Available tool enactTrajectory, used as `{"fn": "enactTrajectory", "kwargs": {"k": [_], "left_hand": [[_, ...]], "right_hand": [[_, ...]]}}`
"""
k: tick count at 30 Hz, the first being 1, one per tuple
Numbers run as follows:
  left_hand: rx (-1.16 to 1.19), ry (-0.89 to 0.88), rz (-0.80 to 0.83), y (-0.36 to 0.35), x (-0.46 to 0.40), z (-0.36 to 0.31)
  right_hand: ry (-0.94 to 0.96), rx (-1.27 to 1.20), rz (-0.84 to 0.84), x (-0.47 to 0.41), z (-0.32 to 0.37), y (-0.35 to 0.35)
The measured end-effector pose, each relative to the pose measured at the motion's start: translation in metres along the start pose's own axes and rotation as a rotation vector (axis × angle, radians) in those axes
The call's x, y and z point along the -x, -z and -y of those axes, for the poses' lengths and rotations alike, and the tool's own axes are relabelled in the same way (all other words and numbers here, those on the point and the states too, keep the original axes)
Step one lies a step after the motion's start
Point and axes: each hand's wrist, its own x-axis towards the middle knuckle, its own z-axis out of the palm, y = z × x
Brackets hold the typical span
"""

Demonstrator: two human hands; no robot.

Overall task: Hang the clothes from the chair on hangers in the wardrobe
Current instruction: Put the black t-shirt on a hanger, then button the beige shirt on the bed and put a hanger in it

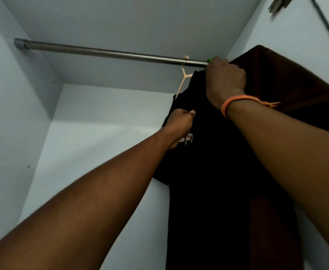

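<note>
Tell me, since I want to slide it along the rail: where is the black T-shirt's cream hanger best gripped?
Probably at the bare neck of the cream plastic hanger, just under its hook on the grey metal rail, reaching from the left. Its arms are under the black T-shirt, and the right hand crowds the right side.

No readable text, labels, brands or numbers anywhere. Only marking: small printed graphic of a vehicle on the black shirt (208, 152), partly hidden behind the left hand (179, 123); any lettering in it is too small and blurred to make out.
</note>
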Motion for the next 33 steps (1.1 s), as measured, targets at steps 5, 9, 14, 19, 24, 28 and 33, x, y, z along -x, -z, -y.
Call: {"fn": "enactTrajectory", "kwargs": {"k": [5,9,14,19,24,28,33], "left_hand": [[0.048,0.072,-0.042,0.003,0.076,-0.042],[0.084,0.169,-0.059,-0.005,0.167,-0.061],[0.036,0.257,-0.174,0.015,0.296,-0.077],[-0.202,0.239,-0.515,0.076,0.446,-0.103],[-0.435,0.370,-0.657,0.132,0.588,-0.176],[-0.596,0.271,-0.681,0.166,0.709,-0.262],[-0.528,0.350,-0.800,0.239,0.838,-0.326]], "right_hand": [[-0.115,-0.183,0.072,0.043,-0.017,0.059],[-0.227,-0.408,0.029,0.113,-0.023,0.106],[-0.410,-0.769,0.138,0.226,-0.017,0.155],[-0.562,-1.115,0.375,0.327,0.042,0.225],[-0.667,-1.521,0.748,0.403,0.133,0.365],[-0.947,-1.829,0.881,0.446,0.184,0.505],[-1.052,-1.846,0.896,0.488,0.241,0.653]]}}
